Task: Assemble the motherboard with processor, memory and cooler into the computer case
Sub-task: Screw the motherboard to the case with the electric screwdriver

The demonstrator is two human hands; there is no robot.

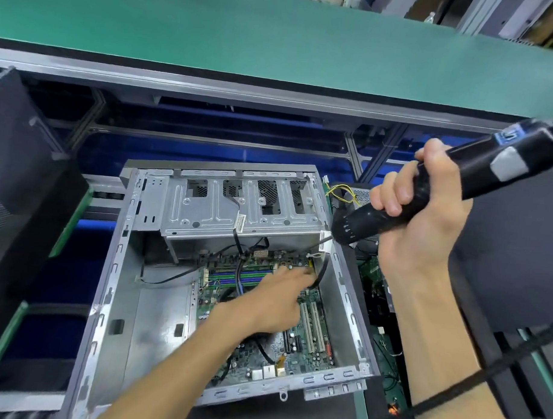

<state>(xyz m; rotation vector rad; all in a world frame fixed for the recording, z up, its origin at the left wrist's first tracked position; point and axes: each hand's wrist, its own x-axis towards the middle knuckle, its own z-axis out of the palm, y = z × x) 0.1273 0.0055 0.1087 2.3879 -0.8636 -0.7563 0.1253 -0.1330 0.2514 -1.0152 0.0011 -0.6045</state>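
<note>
The open computer case (115,297) lies on its side before me, the motherboard (308,345) flat inside it. My right hand (425,220) is wrapped round a black electric screwdriver (403,210), its tip at the case's far right rim. My left hand (275,300) reaches over the board toward the far right corner; its fingers are too blurred to tell.

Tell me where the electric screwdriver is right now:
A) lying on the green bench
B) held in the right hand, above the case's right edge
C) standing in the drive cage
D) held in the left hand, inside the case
B: the right hand grips the black electric screwdriver over the right edge of the computer case, while the left hand reaches down to the motherboard.
</note>
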